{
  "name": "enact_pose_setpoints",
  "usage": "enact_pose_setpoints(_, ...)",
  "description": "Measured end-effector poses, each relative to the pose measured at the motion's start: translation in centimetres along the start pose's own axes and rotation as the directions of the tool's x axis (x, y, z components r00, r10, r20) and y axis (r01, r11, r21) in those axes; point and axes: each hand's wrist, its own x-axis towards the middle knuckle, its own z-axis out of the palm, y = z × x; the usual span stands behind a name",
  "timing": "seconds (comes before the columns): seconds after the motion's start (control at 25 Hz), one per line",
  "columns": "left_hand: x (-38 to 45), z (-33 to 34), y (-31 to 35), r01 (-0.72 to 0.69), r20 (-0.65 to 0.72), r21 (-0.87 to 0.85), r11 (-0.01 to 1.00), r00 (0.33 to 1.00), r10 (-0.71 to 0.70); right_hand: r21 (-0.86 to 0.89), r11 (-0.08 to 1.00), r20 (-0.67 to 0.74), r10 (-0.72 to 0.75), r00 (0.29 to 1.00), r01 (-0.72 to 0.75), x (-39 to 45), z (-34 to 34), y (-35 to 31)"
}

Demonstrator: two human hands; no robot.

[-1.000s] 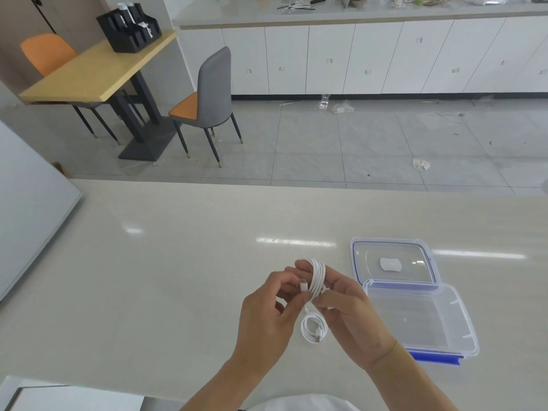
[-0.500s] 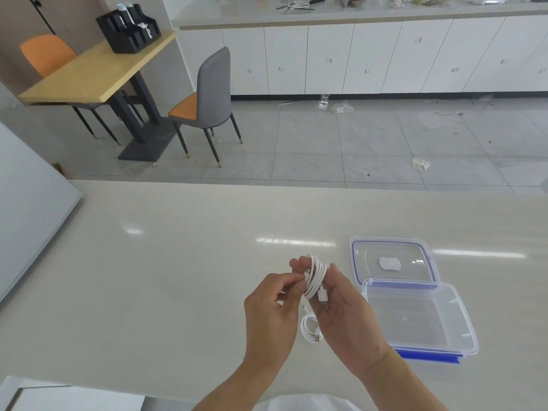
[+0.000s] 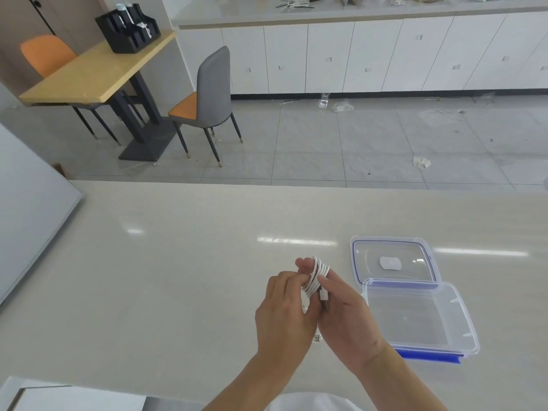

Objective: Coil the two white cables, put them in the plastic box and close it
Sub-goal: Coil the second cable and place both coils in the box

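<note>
A white cable (image 3: 317,275) is wound in a coil around the fingers of my right hand (image 3: 344,318), its plug end hanging against that palm. My left hand (image 3: 284,307) pinches the coil's lower loops from the left. A second white cable lies on the counter under my hands; only its plug tip (image 3: 317,338) shows between the wrists. To the right stands the clear plastic box (image 3: 444,345) with blue clips, open and with nothing inside. Its clear lid (image 3: 358,262) lies flat just behind it, a small white patch at its centre.
The pale counter (image 3: 178,277) spreads wide to the left and behind the box. A grey panel (image 3: 26,209) slants in at the left edge, and white sheets (image 3: 74,398) lie at the near left corner. Beyond the counter are floor, chairs and cabinets.
Both hands have drawn closer together and lower, covering the small coiled cable on the counter. The plug end of the held cable has swung from between my hands onto my right palm.
</note>
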Motion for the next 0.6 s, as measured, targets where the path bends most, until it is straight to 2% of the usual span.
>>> enact_pose_setpoints(0.12,0.1,0.4,0.0,0.064,0.042,-0.097,0.993,0.997,-0.06,0.016,1.0,0.002,0.011,1.0,-0.011,0.1,0.0,0.0)
enact_pose_setpoints(0.24,0.2,0.1,-0.6,0.184,0.198,-0.305,0.934,0.972,-0.127,0.008,1.0,-0.041,-0.005,0.999,0.005,0.3,-0.1,-0.2)
enact_pose_setpoints(0.36,0.2,-0.3,-0.9,0.18,0.284,-0.279,0.943,0.954,-0.098,0.028,0.999,-0.088,0.046,0.995,-0.044,0.5,-0.2,-0.1)
enact_pose_setpoints(0.48,-0.4,-0.1,-0.3,0.231,0.249,-0.367,0.901,0.958,-0.144,0.086,0.994,-0.116,0.08,0.99,-0.071,0.5,-0.1,0.5)
enact_pose_setpoints(0.6,-1.0,0.2,0.1,0.365,0.213,-0.53,0.765,0.931,-0.296,0.162,0.985,-0.139,0.074,0.988,-0.051,0.4,-0.1,1.2)
